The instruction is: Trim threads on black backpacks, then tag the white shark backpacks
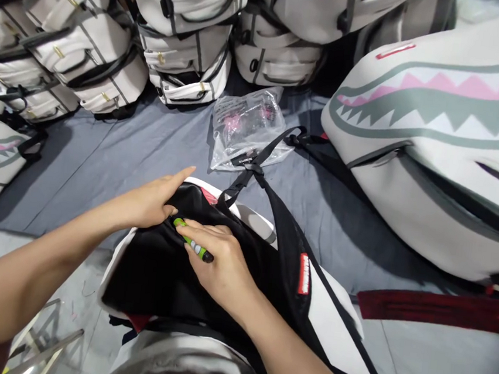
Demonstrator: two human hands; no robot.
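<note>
A backpack [147, 283] with a black back panel and white edging lies across my lap. My left hand [153, 201] grips its upper left edge, the fingers stretched over the rim and the thumb on the black side. In my right hand [220, 260] is a short green tube with a black end [195, 245], its tip against the black panel close to my left thumb. To the right of that hand, a black shoulder strap with a red label [305, 274] runs down over a white flap. What lies under my palms is hidden.
White backpacks [192, 46] are stacked along the back of the grey cloth-covered table [116, 150]. A larger backpack with a shark mouth print [438, 105] lies at right. A clear plastic bag [246, 125] sits mid-table. A dark red strap [432, 308] hangs below the table edge.
</note>
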